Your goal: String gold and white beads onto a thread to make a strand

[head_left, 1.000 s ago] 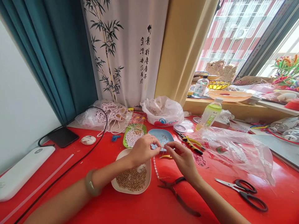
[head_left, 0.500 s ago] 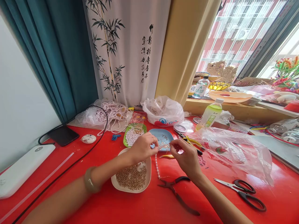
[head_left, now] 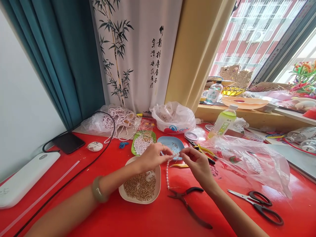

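Observation:
A strand of white pearl beads (head_left: 167, 174) hangs from the fingers of my left hand (head_left: 155, 155), its lower end lying on the red table. My left hand pinches the strand's upper end. Facing it, my right hand (head_left: 196, 161) is closed in a pinch close to the left fingertips; what it grips is too small to make out. Both hands are above the front edge of a blue tray (head_left: 164, 140) with small metal bits. Below my left wrist is a white dish (head_left: 158, 189) of gold beads. Black-handled pliers (head_left: 189, 204) lie just below the strand.
Scissors (head_left: 259, 205) lie at right, near a clear plastic bag (head_left: 269, 164). Behind the hands are a green tray (head_left: 134, 149) of beads, yellow-handled pliers (head_left: 206, 149) and a white plastic bag (head_left: 172, 118). A black cable (head_left: 93, 159) crosses the left side.
My left hand has turned slightly, its fingers now stretched toward the right hand, and the two hands' fingertips are closer. The whole view has shifted slightly.

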### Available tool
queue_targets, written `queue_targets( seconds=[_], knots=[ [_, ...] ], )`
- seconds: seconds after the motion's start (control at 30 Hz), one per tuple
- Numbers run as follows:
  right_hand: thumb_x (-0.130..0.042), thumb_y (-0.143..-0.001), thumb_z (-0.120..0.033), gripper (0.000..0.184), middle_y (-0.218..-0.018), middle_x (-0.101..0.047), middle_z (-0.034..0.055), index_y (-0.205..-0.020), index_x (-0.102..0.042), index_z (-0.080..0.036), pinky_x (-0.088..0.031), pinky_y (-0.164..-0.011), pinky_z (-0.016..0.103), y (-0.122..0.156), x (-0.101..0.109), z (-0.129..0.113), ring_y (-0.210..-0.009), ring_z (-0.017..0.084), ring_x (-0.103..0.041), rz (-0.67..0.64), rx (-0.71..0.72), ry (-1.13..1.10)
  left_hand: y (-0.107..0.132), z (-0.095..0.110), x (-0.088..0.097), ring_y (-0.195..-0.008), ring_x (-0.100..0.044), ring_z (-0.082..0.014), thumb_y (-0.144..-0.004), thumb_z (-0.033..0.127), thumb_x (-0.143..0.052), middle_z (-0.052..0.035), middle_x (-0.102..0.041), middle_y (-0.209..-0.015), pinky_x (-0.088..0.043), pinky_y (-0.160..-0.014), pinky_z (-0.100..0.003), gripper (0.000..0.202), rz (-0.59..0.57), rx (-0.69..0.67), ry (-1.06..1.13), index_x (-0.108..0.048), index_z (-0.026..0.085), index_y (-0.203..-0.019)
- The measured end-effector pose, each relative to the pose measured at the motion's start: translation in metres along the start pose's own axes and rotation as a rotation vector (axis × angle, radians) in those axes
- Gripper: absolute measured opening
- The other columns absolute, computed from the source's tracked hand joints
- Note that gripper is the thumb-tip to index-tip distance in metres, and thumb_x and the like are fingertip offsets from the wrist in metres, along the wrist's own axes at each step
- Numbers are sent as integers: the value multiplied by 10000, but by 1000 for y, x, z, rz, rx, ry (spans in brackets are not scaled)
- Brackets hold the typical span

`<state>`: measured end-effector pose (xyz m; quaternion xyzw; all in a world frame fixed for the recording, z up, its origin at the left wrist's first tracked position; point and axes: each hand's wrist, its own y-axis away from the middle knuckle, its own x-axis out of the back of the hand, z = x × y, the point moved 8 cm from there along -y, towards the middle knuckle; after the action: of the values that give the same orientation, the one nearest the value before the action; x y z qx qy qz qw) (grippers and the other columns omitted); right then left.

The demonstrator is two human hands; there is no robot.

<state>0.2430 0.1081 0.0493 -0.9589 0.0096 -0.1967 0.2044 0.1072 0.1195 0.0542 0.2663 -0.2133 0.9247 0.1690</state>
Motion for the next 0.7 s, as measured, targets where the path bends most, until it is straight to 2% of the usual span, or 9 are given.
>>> queue_targets(
  seconds=[0.3, 0.5, 0.7],
  knots=[
    [-514, -724, -260, 114, -619, -559, 13, -667, -552, -169, -422, -517, 221, 2, -3, -7, -558, 125, -507, -21, 29, -15, 3, -2, -5, -710, -559, -137, -691, 283, -553, -32, -628, -793, -433, -646, -244, 193, 3, 21, 62, -654, 203, -834],
    [-487, -752, -264, 127, -720, -602, 32, -756, -580, -177, -439, -558, 235, 3, 0, -11, -625, 140, -541, 0, 58, 19, 2, -8, -4, -756, -570, -155, -684, 272, -554, -39, -648, -810, -435, -670, -252, 199, 42, 65, 122, -660, 186, -828],
    [-491, -747, -217, 103, -668, -596, 21, -700, -572, -175, -438, -560, 233, 4, -4, -20, -601, 134, -539, -31, 136, 90, 2, -5, -4, -744, -572, -151, -691, 260, -545, -36, -651, -791, -428, -674, -256, 187, 46, 26, 104, -664, 187, -816]
  ],
)
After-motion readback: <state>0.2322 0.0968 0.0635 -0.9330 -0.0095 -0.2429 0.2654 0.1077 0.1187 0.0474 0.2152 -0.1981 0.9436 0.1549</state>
